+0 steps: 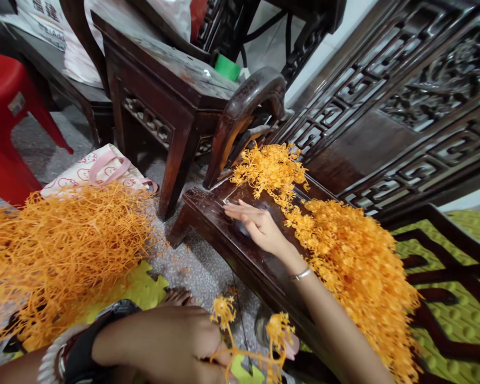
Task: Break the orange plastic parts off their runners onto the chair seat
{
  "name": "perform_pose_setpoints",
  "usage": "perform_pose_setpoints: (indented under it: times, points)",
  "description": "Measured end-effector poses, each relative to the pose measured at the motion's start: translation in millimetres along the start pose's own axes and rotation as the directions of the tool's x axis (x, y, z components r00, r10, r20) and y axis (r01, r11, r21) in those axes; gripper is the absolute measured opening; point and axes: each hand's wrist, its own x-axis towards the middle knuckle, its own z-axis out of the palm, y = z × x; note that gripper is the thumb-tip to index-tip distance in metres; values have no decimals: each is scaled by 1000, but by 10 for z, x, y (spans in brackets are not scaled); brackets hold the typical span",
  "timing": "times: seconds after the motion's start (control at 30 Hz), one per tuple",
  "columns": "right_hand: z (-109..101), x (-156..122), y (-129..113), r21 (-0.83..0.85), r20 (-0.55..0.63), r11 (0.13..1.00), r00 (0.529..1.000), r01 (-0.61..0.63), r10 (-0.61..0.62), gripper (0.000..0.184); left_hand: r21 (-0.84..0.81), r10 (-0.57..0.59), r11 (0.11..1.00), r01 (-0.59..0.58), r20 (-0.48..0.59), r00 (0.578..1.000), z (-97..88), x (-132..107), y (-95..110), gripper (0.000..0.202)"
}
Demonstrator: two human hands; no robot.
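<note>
Red stool, tote bag (pink-handled).

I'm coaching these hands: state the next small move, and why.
Probably bring the open right grip to the thin orange sprig with frilly flower heads in the left grip: the right appears to hold nothing, while that sprig carries heads resembling the bright orange heap on the dark, glossy wooden bench.

The light is moderate and rather cool; its source cannot be seen. The carved panel and the armrest give back small, whitish highlights, and the table has a pale sheen on its top. Under it, the shadow is deep. The flower heap looks smeared, the left hand is soft, and the stool appears stretched at the edge.
</note>
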Motion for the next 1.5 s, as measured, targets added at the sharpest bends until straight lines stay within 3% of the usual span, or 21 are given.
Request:
perform_pose_setpoints:
  times: [0.07,0.17,0.27,0.43,0.63,0.7,0.8,0.9,1.1,1.23,1.3,1.4,1.5]
  points:
    - [107,149,-84,-10,32,999,999,31,-31,43,28,-19,999,19,8,1000,0,8,21,30]
    - [262,237,-199,-88,183,993,981,84,-67,43,24,-24,999,23,39,999,-13,20,57,29]
    - [300,64,-253,-153,236,986,972,60,-22,46,-20,-54,998,56,83,995,-32,26,76,25]
    - [130,-336,-173,-267,254,964,964,-14,84,55,-70,-17,997,24,101,995,-52,18,71,29]
    - [-6,-329,-36,-442,150,893,976,-78,160,57,-80,-25,996,31,78,997,-24,-9,59,31]
    - [57,-193,-81,-439,125,896,983,-69,137,57,-59,-29,998,34,80,996,7,3,37,30]
    - [216,32,-144,-391,194,920,979,19,62,55,-30,-28,999,30,83,996,44,24,9,30]
    - [292,125,-46,-400,200,916,974,-14,103,52,-45,-15,999,18,80,997,44,19,5,32]
    - [67,-73,305,-527,64,839,978,-138,201,52,-106,-2,994,12,91,996,25,8,-12,37]
    - [-8,4,155,-508,-79,833,975,-220,209,52,-133,5,991,11,122,993,51,34,-35,37]
    - [45,122,29,-509,-57,843,983,-177,172,51,-119,5,993,6,90,996,58,40,-28,37]
    - [175,242,-56,-527,79,849,992,-41,98,50,-112,-1,994,10,75,997,48,36,1,36]
    - [236,168,26,-530,108,846,985,-55,132,52,-144,2,990,12,96,995,30,31,22,35]
